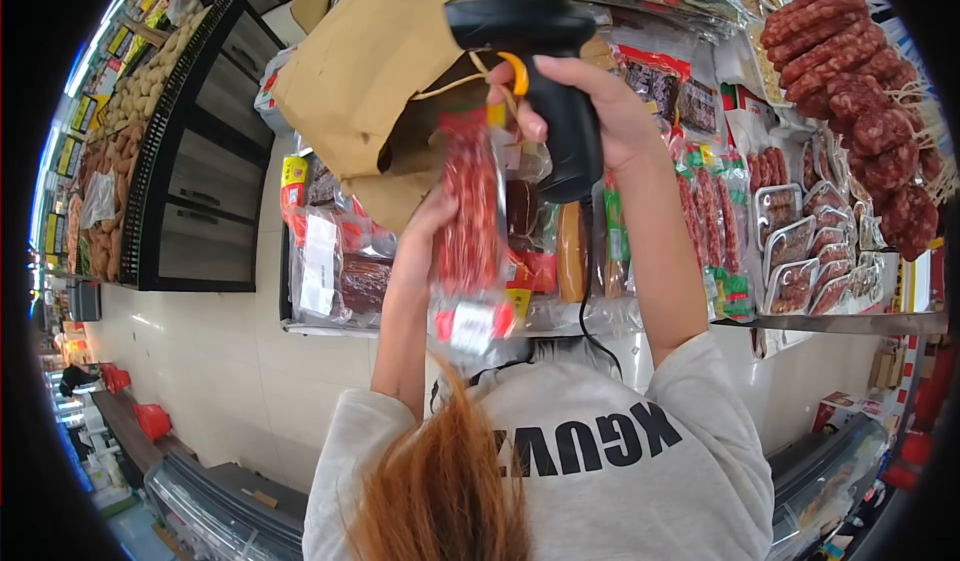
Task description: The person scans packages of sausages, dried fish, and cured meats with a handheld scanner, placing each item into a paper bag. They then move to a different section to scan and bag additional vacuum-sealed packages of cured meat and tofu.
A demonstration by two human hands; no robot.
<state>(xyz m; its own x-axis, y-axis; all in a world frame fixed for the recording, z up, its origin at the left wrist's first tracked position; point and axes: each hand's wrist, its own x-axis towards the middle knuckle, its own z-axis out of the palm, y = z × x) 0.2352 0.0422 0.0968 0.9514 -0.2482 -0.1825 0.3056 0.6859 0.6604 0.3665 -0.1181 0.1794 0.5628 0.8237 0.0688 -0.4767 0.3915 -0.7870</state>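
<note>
My left hand (424,229) is closed around a clear plastic pack of red sausages (470,211), slightly blurred, with a white label (474,323) at its near end. My right hand (615,106) grips a black barcode scanner (568,131) by its handle; the scanner has an orange trigger, and its cable hangs down. A string handle (450,86) of the brown paper bag (375,56) runs up to the fingers of my right hand. Tilted, the bag lies over the display with its dark mouth toward the sausage pack. Whatever is inside it cannot be made out.
Packed meats (365,283) and sausages (705,216) fill the display in front of me. Wrapped trays (790,251) and a heap of tied sausages (860,101) are on the right. A dark produce stand (200,161) stands at the left across the tiled floor (215,361).
</note>
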